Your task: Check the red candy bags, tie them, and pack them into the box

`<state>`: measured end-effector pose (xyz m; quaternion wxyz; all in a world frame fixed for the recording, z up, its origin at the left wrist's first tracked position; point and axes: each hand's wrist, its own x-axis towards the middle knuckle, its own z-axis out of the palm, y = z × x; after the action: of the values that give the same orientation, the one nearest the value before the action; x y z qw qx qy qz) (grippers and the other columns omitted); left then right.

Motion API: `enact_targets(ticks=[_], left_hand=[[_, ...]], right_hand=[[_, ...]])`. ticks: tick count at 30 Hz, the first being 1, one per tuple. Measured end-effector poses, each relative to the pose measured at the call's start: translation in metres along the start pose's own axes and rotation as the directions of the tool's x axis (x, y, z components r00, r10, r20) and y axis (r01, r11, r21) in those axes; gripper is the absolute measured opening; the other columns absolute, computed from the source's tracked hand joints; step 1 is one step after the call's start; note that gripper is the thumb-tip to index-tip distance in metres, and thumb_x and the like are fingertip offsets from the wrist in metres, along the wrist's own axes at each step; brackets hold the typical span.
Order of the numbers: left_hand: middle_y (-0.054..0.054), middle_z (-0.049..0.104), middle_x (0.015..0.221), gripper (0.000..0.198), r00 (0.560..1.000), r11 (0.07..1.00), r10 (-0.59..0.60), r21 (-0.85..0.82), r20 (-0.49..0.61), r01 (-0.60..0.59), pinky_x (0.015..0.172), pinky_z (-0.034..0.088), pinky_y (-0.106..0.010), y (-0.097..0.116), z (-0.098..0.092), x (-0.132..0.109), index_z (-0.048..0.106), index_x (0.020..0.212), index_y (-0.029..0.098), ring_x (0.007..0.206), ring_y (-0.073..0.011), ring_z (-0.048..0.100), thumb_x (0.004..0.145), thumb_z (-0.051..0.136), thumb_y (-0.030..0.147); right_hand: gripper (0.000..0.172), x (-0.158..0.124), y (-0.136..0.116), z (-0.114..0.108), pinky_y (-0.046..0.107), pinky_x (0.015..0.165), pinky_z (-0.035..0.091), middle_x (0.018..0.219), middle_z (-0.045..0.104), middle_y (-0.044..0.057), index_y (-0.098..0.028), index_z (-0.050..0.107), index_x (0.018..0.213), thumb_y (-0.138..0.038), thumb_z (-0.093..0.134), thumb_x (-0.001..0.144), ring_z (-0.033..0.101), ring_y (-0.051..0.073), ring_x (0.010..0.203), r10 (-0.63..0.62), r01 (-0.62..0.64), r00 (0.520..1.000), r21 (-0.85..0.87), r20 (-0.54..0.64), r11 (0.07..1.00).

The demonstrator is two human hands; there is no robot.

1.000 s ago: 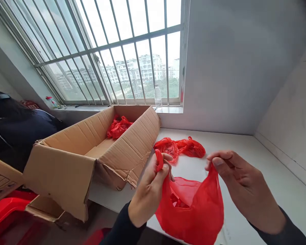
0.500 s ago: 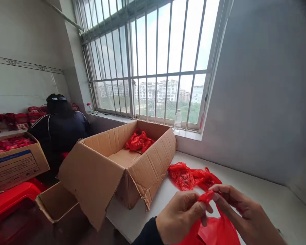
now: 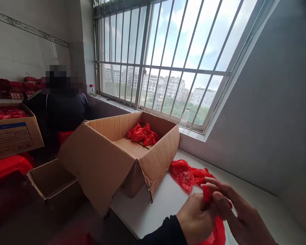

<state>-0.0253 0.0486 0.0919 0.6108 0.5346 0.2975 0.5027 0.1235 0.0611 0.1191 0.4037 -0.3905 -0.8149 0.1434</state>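
At far left, a brown cardboard box with a blue stripe [image 3: 11,140], filled with red items, is seen above a red plastic stool [image 3: 9,168]. A person in dark clothing [image 3: 65,110] is seen beyond, above a small open cardboard box [image 3: 62,195]. A large open brown cardboard box [image 3: 99,163] is supported on a white flat-topped table [image 3: 155,217]; crumpled red plastic bags [image 3: 142,133] are contained at its far end. A clear plastic bottle [image 3: 185,119] is placed on the windowsill. Below it, loose red plastic bags [image 3: 184,175] are laid beside the large box. At right, the upper part of a filmy red plastic bag [image 3: 220,233] is clamped in the left hand [image 3: 195,217], above the table's near edge. The right hand [image 3: 239,209] is held against it, thumb and fingers apart; whether plastic is pinched cannot be told.
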Motion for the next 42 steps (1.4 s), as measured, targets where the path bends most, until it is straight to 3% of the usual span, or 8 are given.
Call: enact_targets(ticks=[5,11,18,21,25,30,35,42], left_hand=[[0.004,0.042,0.044,0.056,0.993,0.992,-0.121,-0.034,-0.002,0.121,0.045,0.03,-0.027,0.0,-0.011,0.006,0.054,0.069,0.019,0.039,-0.0099,0.037,0.092,0.041,0.068],[-0.001,0.059,0.069,0.041,0.986,0.986,-0.164,0.011,0.03,0.163,0.063,0.042,-0.027,0.013,-0.03,0.004,0.063,0.09,0.015,0.063,-0.0126,0.054,0.088,0.059,0.056],[0.001,0.058,0.079,0.02,0.983,0.944,-0.129,0.32,0.131,0.081,0.068,0.044,-0.027,0.03,-0.034,-0.001,0.064,0.097,0.019,0.072,-0.014,0.052,0.078,0.07,0.02],[0.0,0.061,0.086,0.042,0.996,0.779,0.009,0.625,0.085,-0.061,0.073,0.048,-0.029,0.025,-0.033,-0.004,0.058,0.12,0.023,0.074,-0.0151,0.056,0.08,0.059,0.01],[-0.004,0.063,0.105,0.05,0.955,0.504,0.254,0.822,0.151,-0.264,0.088,0.051,-0.03,0.003,-0.04,-0.007,0.056,0.129,0.027,0.095,-0.0169,0.063,0.087,0.046,0.002],[-0.01,0.053,0.137,0.064,0.911,0.258,0.306,0.897,0.276,-0.358,0.105,0.048,-0.037,-0.018,-0.045,-0.005,0.04,0.15,0.033,0.128,-0.023,0.054,0.093,0.043,0.004],[-0.013,0.044,0.156,0.074,0.905,-0.071,0.215,0.93,0.366,-0.359,0.117,0.036,-0.05,-0.027,-0.066,-0.025,0.009,0.161,0.025,0.145,-0.0279,0.039,0.096,0.044,0.013],[-0.009,0.049,0.153,0.062,0.931,-0.28,0.153,0.918,0.331,-0.281,0.113,0.044,-0.046,-0.04,-0.115,-0.076,0.025,0.158,0.023,0.144,-0.0252,0.043,0.099,0.043,0.024]], right_hand=[[0.028,0.002,0.0,-0.006,0.035,0.087,0.056,0.106,0.073,0.006,-0.024,0.067,0.106,-0.047,0.052,0.098,0.068,0.021,0.098,0.146,-0.152,0.983,0.044,0.11,0.987],[0.026,-0.012,-0.002,-0.011,0.035,0.084,0.049,0.088,0.067,0.002,-0.024,0.062,0.087,-0.044,0.051,0.099,0.062,0.02,0.088,0.179,-0.19,0.977,0.092,0.112,0.978],[0.042,-0.018,0.02,0.015,0.039,0.099,0.046,0.118,0.063,0.007,-0.026,0.046,0.139,-0.045,0.037,0.104,0.059,0.021,0.108,0.174,-0.242,0.961,0.348,0.214,0.906],[0.042,-0.019,0.032,0.027,0.029,0.071,0.048,0.077,0.055,-0.002,-0.021,0.054,0.13,-0.047,0.031,0.105,0.051,0.013,0.067,0.219,-0.332,0.933,0.45,0.285,0.829],[0.039,-0.02,0.046,0.037,0.023,0.051,0.033,0.063,0.036,-0.008,-0.02,0.053,0.13,-0.045,0.041,0.102,0.031,0.009,0.052,0.18,-0.391,0.897,0.539,0.403,0.746],[0.027,-0.02,0.048,0.035,0.029,0.073,0.05,0.09,0.064,0.002,-0.017,0.063,0.106,-0.04,0.055,0.096,0.057,0.013,0.076,0.126,-0.306,0.936,0.578,0.33,0.757],[0.01,-0.032,0.057,0.017,0.034,0.086,0.05,0.092,0.068,0.003,-0.019,0.066,0.091,-0.026,0.059,0.093,0.062,0.017,0.089,0.224,-0.264,0.961,0.301,0.16,0.916],[0.011,-0.07,0.1,0.026,0.036,0.081,0.051,0.087,0.066,0.001,-0.021,0.063,0.088,-0.028,0.057,0.094,0.061,0.016,0.081,0.423,-0.455,0.889,0.237,0.176,0.858]])
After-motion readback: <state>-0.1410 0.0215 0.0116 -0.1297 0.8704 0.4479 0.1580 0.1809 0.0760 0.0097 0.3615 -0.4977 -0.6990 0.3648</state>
